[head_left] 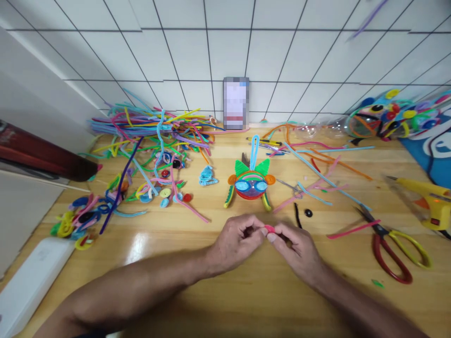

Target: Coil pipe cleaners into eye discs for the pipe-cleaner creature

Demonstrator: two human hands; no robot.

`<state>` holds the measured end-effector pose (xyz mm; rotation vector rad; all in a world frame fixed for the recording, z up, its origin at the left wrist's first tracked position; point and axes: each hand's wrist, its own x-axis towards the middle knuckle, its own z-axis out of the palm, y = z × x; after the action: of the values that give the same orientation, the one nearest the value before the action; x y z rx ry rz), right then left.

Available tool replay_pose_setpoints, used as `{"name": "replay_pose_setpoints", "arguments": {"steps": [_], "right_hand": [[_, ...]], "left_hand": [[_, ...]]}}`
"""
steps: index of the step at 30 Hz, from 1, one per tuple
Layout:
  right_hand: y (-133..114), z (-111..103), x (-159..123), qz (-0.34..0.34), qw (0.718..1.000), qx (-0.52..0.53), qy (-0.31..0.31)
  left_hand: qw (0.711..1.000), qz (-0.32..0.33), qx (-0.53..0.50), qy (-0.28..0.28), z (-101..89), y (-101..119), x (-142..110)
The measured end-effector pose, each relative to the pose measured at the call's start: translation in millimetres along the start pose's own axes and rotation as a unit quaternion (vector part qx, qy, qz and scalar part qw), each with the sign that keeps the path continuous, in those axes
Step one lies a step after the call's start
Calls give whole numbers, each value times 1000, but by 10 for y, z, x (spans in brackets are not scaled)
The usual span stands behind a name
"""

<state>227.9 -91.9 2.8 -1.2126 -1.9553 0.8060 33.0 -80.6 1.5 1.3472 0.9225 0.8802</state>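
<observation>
My left hand [237,244] and my right hand [294,249] meet over the middle of the wooden table [225,291]. Both pinch a small pink pipe-cleaner piece [269,229] between thumb and fingertips. Just beyond them stands a colourful pipe-cleaner figure [251,184] with green ears, blue round eyes and a light blue loop on top. A short black pipe-cleaner bit [298,216] and a black button [308,213] lie right of the figure, close to my right hand.
A big heap of coloured pipe cleaners [151,136] and coiled pieces fills the back left. Red-and-yellow scissors [391,249] and a yellow glue gun [426,199] lie at right. A phone [236,103] leans on the tiled wall. A white box [31,277] sits front left.
</observation>
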Motion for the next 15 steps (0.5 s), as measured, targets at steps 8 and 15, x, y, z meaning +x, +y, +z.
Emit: {"name": "replay_pose_setpoints", "arguments": {"steps": [8, 15], "right_hand": [[-30, 11, 7, 14, 1000, 8, 13], [-14, 9, -5, 23, 1000, 6, 3]], "left_hand": [[1000, 16, 19, 2, -5, 33, 7], [999, 33, 33, -9, -27, 21, 15]]}}
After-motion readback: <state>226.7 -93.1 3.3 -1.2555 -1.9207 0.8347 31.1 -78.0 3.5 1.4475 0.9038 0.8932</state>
